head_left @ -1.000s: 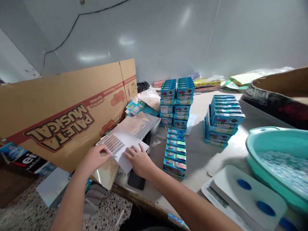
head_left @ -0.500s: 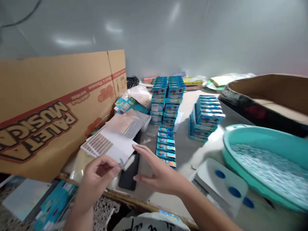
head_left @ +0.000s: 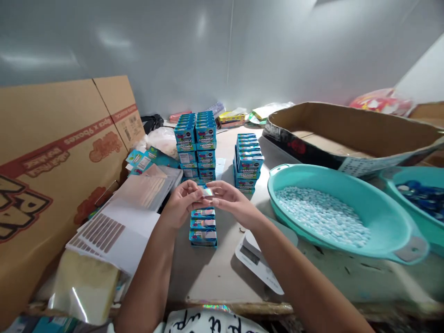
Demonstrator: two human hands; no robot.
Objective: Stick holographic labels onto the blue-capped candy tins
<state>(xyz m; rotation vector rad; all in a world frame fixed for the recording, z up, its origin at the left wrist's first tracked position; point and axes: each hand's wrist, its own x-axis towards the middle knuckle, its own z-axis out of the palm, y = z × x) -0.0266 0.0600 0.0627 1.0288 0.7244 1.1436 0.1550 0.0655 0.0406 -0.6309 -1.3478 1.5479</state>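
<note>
A small shiny strip (head_left: 207,192) is pinched between my left hand (head_left: 183,201) and my right hand (head_left: 231,200), whose fingertips nearly meet. Both hands are above a row of small blue boxes (head_left: 203,224) standing on the table. Behind them rise two tall stacks of blue boxes (head_left: 206,155), and a shorter stack (head_left: 247,164) stands to the right. Left of my left arm lie white sheets (head_left: 133,226) with brown strips on them. My right forearm passes over a white scale (head_left: 258,263).
A turquoise basin (head_left: 388,222) with pale blue pieces is at the right, beside a second basin (head_left: 385,173) holding dark blue pieces. An open cardboard tray (head_left: 312,115) lies behind them. A large carton (head_left: 65,152) fills the left side. The table edge (head_left: 243,307) is near me.
The view has turned right. My hands have moved from beside the white sheets to over the box row and come together. My right hand, open before, now touches the strip.
</note>
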